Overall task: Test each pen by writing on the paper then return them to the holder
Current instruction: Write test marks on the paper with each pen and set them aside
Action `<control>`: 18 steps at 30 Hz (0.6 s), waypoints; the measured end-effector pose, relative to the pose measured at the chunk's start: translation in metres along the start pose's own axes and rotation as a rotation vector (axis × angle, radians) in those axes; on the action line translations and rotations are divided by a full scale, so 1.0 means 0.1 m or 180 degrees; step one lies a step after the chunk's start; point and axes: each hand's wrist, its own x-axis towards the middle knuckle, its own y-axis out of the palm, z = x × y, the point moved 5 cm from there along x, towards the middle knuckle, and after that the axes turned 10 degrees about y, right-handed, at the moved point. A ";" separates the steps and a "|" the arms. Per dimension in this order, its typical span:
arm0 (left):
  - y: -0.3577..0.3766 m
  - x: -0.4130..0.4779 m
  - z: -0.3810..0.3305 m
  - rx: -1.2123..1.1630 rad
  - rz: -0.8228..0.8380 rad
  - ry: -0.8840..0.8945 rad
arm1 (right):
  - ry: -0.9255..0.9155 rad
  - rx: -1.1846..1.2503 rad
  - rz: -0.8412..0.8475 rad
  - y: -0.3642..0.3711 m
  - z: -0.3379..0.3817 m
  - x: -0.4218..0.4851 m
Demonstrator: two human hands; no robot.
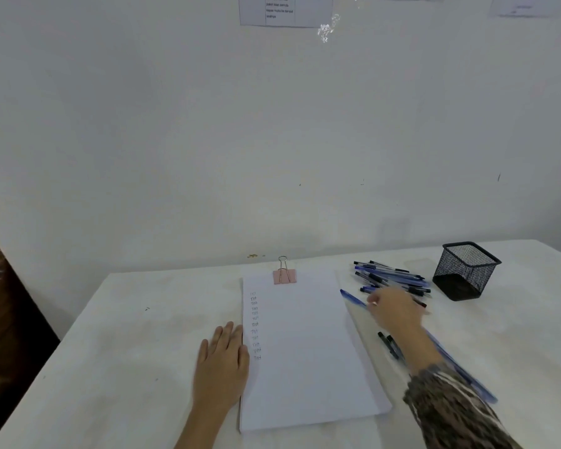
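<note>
A stack of white paper (305, 351), held by a pink binder clip (284, 275), lies in the middle of the table. A column of short written marks (255, 325) runs down its left side. My left hand (222, 361) rests flat on the table, fingers straight, at the paper's left edge. My right hand (394, 311), blurred, is at the near edge of a pile of blue and black pens (391, 276). A dark pen end shows just right of that hand; whether the fingers hold it is unclear. The black mesh holder (465, 270) stands to the right of the pile, with no pens showing in it.
Two black pens (388, 344) lie beside my right forearm. A blue strip (460, 367), like a clear folder's edge, runs diagonally past the paper's right side. The white table (127, 351) meets the wall at the back; its left edge drops off.
</note>
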 end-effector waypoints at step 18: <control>-0.04 -0.01 -0.05 0.0194 0.0278 -0.0071 | -0.0088 0.6434 0.2005 -0.09 0.78 -0.26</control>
